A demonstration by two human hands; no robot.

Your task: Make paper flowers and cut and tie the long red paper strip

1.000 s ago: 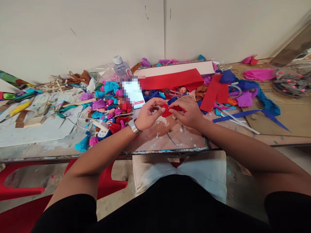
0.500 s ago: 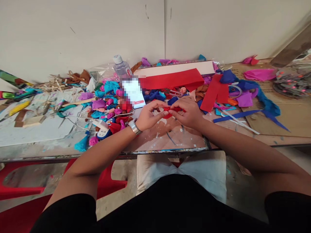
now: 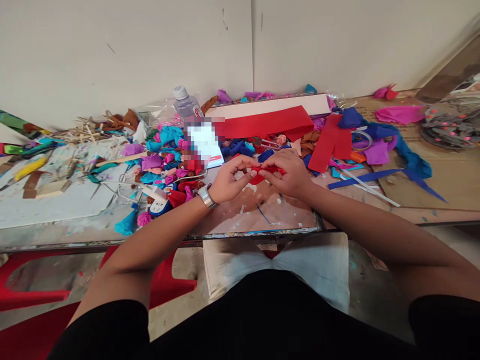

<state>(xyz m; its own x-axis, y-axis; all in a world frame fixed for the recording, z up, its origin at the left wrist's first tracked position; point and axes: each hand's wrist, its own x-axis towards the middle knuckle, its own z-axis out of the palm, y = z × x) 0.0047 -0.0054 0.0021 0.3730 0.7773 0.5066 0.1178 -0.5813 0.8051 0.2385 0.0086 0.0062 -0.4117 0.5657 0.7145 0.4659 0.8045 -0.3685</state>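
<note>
As I see it, left hand (image 3: 230, 181): fingers curled, tips pinching red paper (image 3: 258, 179).
Right hand (image 3: 289, 174): pinching its other side.
Red paper: between both hands, above the surface (image 3: 290, 215).
Phone (image 3: 206, 145): at its ten o'clock.

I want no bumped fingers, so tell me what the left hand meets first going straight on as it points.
Beyond the red piece it pinches, the left hand would likely meet the right hand first; its fingertips are just opposite, though whether they touch is unclear.
</note>
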